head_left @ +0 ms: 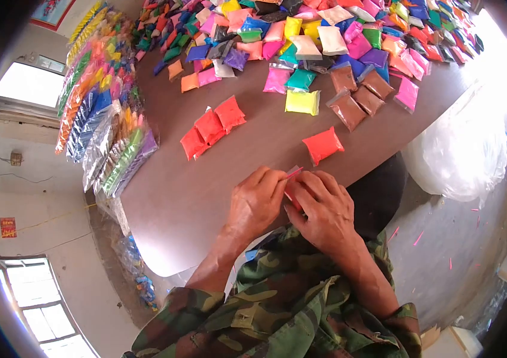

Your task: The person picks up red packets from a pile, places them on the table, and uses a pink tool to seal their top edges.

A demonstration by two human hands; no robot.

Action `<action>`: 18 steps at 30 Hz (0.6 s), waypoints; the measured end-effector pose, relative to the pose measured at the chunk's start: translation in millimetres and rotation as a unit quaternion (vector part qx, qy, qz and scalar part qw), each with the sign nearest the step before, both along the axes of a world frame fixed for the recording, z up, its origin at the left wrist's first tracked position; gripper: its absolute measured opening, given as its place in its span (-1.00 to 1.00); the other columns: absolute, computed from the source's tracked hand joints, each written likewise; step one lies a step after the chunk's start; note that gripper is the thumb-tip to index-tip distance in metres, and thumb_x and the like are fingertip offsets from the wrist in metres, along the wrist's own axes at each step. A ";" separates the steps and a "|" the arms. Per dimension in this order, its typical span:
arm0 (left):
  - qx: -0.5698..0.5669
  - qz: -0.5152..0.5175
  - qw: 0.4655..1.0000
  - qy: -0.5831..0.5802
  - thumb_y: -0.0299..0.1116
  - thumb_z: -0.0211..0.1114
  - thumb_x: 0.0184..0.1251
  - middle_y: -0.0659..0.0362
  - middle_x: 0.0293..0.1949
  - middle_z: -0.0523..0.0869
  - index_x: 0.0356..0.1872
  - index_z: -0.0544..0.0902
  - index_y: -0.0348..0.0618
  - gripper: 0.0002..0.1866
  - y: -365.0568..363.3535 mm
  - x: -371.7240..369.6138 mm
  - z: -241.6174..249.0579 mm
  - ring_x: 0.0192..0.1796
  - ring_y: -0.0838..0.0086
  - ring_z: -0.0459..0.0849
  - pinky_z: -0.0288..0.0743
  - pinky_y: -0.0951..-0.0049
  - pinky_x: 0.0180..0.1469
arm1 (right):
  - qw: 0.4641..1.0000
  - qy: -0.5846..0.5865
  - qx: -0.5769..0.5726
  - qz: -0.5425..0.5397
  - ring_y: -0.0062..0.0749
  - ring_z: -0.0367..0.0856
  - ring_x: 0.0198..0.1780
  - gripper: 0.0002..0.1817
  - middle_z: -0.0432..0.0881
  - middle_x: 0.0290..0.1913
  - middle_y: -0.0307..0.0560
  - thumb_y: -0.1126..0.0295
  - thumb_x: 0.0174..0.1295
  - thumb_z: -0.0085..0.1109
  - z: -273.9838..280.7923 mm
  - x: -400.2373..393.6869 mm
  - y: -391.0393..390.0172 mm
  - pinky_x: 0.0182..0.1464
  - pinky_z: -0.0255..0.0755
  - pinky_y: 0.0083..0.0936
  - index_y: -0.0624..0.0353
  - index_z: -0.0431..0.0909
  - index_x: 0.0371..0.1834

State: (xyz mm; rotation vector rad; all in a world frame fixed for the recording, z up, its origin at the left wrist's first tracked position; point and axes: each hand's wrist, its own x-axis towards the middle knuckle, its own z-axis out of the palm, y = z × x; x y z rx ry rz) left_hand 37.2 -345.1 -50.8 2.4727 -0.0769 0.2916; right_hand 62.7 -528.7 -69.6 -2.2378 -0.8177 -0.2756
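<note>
Close to the table's near edge, my left hand [256,200] and my right hand [323,209] meet over a small red plastic packet [291,192]. Its top edge is pinched in my left fingertips, while my right fingers wrap its body and hide most of it. A single plump red packet [323,146] lies just beyond my right hand. Farther left, several similar red packets [210,126] rest side by side in a short row. Several brown packets [358,98] and a yellow packet [302,102] lie past them.
A big heap of many-coloured packets [319,39] covers the far side of the brown table [170,197]. Bundled bags of packets [101,113] are stacked along its left edge. A large clear plastic bag [462,143] stands at the right, with pink scraps [419,238] on the floor.
</note>
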 end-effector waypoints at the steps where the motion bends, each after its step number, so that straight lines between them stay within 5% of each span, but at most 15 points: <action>1: 0.011 -0.003 1.000 0.003 -0.47 0.42 0.52 0.03 -0.24 0.74 -0.12 0.75 -0.17 -0.96 -1.2 1.1 -1.6 -0.23 0.03 0.79 0.68 0.08 -0.18 | 1.000 -0.003 0.004 -0.002 -0.23 0.69 0.20 -0.55 0.65 0.14 -0.27 0.33 0.07 0.61 -0.8 0.2 0.5 0.00 0.62 -0.22 -0.01 0.75 0.08; 11: 0.071 -0.005 0.997 -0.015 -0.46 0.43 0.51 0.04 -0.24 0.79 -0.14 0.77 -0.17 -0.96 4.4 17.8 -12.3 -0.24 0.02 0.80 0.67 0.09 -0.19 | 1.000 -0.002 0.011 -0.005 -0.23 0.70 0.20 -0.57 0.67 0.13 -0.27 0.32 0.08 0.60 -1.7 1.1 -0.3 0.02 0.62 -0.23 0.01 0.75 0.05; 18: -0.001 0.036 0.999 -0.018 -0.52 0.46 0.47 0.03 -0.27 0.79 -0.14 0.78 -0.23 -0.95 8.7 9.4 -14.1 -0.31 0.18 0.79 0.64 0.22 -0.24 | 1.000 0.000 0.011 -0.010 -0.20 0.71 0.21 -0.57 0.69 0.15 -0.27 0.31 0.07 0.62 -3.3 -1.7 -2.1 0.03 0.64 -0.20 0.00 0.76 0.05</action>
